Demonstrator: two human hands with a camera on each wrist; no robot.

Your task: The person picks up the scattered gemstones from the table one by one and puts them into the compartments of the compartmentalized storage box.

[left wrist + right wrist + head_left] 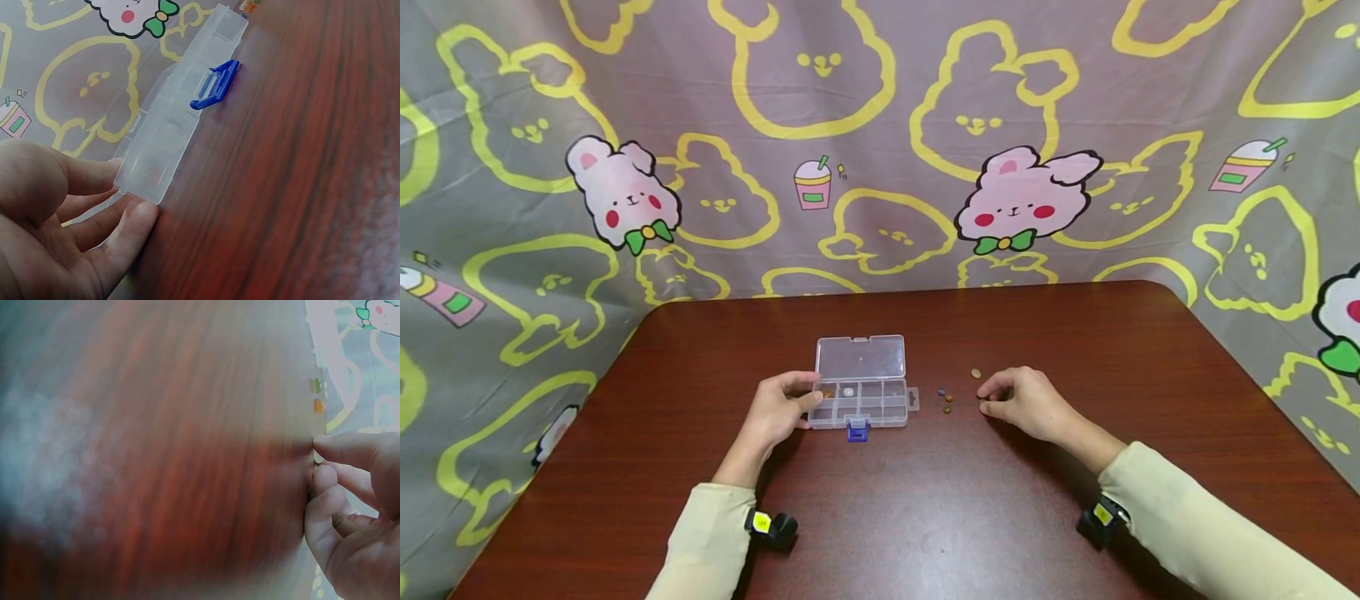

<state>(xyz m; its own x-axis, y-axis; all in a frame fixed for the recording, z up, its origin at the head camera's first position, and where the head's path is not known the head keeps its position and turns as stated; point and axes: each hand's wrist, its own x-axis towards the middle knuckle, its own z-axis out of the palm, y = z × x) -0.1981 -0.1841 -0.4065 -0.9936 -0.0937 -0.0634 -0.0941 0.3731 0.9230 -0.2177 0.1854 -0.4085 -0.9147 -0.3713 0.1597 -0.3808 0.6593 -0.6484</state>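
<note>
A clear plastic compartment box [859,412] lies on the table with its lid [861,358] raised at the back. My left hand [781,406] grips the box's left end, thumb and fingers round its edge. Inside, an amber piece [827,394] and a white piece [848,392] sit in back-row compartments. To the right, my right hand [1026,406] is low over the table, thumb and forefinger pinching a small dark stone [980,398], mostly hidden by the fingertips. Left of these fingers lie a blue stone [941,392], an orange stone [949,398] and a green stone [947,410].
A tan stone [976,373] lies just behind the right fingertips. The box's blue latch [857,432] hangs down at its front, and a hanging tab [913,398] sticks out on its right. A patterned curtain [880,167] stands behind the brown table [925,517].
</note>
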